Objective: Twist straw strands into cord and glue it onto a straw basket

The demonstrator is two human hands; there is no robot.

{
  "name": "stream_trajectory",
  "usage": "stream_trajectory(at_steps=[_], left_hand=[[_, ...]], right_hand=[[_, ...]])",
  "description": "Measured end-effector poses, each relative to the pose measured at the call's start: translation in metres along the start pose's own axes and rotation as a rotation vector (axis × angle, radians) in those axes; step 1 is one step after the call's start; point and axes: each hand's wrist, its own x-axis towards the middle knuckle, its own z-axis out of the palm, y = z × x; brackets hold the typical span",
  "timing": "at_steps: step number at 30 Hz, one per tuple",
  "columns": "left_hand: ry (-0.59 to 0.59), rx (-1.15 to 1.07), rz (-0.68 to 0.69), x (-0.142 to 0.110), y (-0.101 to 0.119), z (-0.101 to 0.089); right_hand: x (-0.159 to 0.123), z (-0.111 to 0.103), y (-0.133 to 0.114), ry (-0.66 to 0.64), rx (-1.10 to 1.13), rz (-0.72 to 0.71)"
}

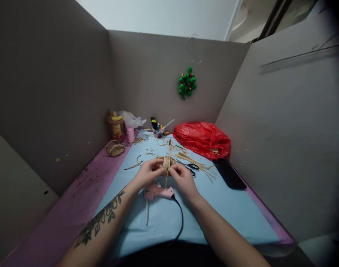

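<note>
A woven coil of straw-coloured braid (167,163) is held up over the table between both hands. My left hand (151,172) pinches its left side with thumb and fingers. On the opposite side, my right hand (183,181) has its fingertips closed on the braid's lower right edge. From the coil a loose end of braid (166,181) hangs down. Just below lies a pink hot glue gun (158,191), with a glue stick out of its back end and a black cord. Black-handled scissors (192,167) rest beyond my right hand, partly covered by it.
Loose straw strips (202,165) and scraps lie across the blue table cover (227,211). A red plastic bag (202,137) and a black flat object (229,174) stand at the right. Back left are a pink thread spool (130,134), a brown cup (116,128) and a woven piece (115,149).
</note>
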Motion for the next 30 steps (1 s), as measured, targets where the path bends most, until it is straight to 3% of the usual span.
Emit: stream_trajectory(at_steps=[10, 22, 30], left_hand=[[0.015, -0.007, -0.022, 0.0, -0.002, 0.001], [0.027, -0.085, -0.045, -0.001, -0.002, 0.003], [0.06, -0.059, -0.044, -0.003, 0.011, 0.006]], right_hand=[[-0.001, 0.0, -0.001, 0.018, -0.115, -0.124], [-0.001, 0.0, -0.004, 0.041, -0.108, -0.124], [0.0, 0.0, -0.006, 0.054, -0.122, -0.123]])
